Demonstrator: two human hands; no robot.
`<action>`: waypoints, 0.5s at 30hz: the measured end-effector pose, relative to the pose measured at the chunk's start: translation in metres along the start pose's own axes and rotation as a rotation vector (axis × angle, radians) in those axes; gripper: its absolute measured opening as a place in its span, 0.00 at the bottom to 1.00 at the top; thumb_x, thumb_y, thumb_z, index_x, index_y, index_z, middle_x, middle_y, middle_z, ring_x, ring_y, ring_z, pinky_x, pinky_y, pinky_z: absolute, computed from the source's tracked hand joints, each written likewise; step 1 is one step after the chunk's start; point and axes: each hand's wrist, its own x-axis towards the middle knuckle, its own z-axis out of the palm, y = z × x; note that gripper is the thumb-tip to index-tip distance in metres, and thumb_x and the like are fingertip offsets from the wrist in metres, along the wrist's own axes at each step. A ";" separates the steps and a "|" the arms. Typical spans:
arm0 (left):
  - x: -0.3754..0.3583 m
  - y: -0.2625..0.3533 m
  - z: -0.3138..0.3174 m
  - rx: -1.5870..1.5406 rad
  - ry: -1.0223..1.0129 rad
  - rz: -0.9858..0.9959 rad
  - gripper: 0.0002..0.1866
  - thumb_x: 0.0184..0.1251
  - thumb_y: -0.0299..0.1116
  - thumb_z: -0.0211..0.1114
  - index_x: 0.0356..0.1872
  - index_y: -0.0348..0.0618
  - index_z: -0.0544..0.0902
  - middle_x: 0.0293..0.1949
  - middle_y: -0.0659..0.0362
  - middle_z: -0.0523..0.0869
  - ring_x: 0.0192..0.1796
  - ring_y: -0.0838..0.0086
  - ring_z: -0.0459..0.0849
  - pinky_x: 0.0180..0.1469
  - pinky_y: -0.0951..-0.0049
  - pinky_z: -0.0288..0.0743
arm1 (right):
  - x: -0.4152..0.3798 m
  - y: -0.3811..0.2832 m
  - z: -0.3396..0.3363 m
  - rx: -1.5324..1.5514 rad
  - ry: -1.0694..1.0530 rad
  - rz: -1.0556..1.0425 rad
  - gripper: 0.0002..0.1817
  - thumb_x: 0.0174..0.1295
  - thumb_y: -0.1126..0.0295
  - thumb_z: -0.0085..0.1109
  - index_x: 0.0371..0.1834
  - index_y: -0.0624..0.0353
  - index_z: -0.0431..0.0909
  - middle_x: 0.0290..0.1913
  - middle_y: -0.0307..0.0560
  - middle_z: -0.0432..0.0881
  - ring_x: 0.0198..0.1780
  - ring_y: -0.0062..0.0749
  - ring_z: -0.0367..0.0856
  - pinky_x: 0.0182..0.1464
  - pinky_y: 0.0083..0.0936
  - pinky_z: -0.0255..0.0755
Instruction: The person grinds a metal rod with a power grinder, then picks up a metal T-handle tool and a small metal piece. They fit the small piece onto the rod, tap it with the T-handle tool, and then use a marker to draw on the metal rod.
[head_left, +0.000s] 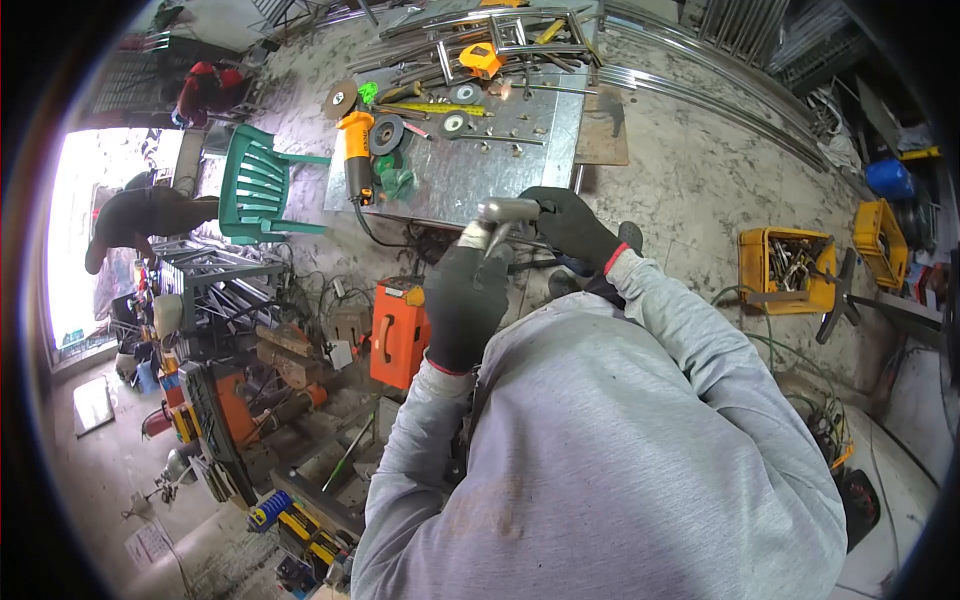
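Table [455, 182]: bore the grinder near an edge.
Grinder [357, 150]: might have fallen, had its drooping cord [370, 226] snagged.
Hands: left hand [465, 305] and right hand [577, 228] gripped the metal piece [510, 210].
Metal piece: sat beyond the near edge; loosened fingers could have dropped it.

Honestly can't read any text here, marks on the pale sheet [150, 543] at lower left are too tiny.
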 end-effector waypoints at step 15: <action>-0.044 -0.064 -0.009 0.034 0.197 -0.227 0.10 0.79 0.31 0.64 0.51 0.34 0.87 0.29 0.63 0.83 0.24 0.84 0.75 0.24 0.77 0.68 | 0.003 -0.003 -0.011 0.643 -0.059 0.259 0.26 0.75 0.77 0.56 0.75 0.72 0.72 0.64 0.59 0.86 0.59 0.43 0.92 0.60 0.33 0.89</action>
